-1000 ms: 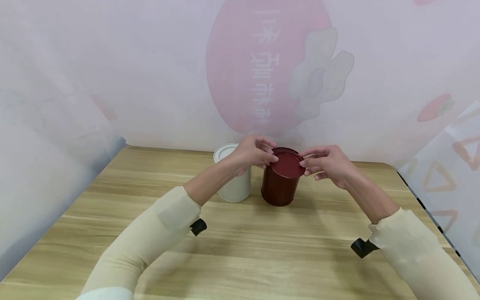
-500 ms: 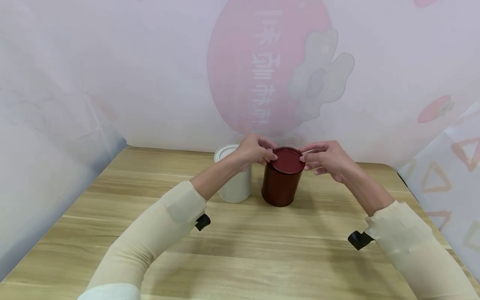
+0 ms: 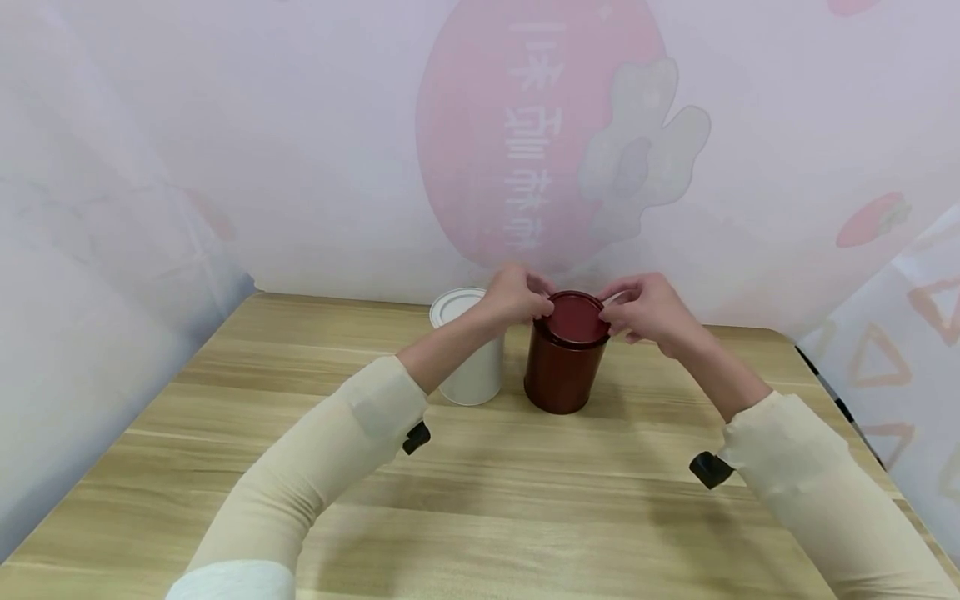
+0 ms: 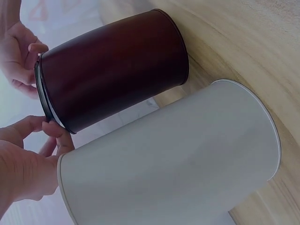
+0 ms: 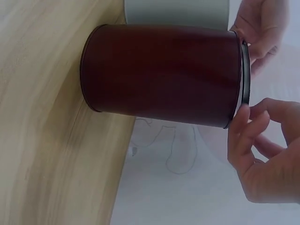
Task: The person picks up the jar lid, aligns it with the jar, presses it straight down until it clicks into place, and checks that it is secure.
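A dark red canister (image 3: 562, 371) stands upright on the wooden table (image 3: 480, 500), with a red lid (image 3: 576, 317) lying level on its top. My left hand (image 3: 542, 307) pinches the lid's left rim and my right hand (image 3: 609, 311) pinches its right rim, fingers curled. The left wrist view has the red canister (image 4: 112, 70) with my left fingers (image 4: 56, 133) at the lid edge. In the right wrist view, my right fingers (image 5: 241, 122) touch the lid rim (image 5: 244, 75) of the canister (image 5: 159, 75).
A white canister (image 3: 471, 367) with its lid on stands just left of the red one, almost touching it; it also fills the left wrist view (image 4: 173, 159). A printed backdrop (image 3: 525, 133) rises behind the table. The table's right edge (image 3: 840, 400) lies near my right arm.
The red lid was tilted over the canister's mouth a second ago; it now sits level on the rim. Both hands have drawn in closer over the lid.
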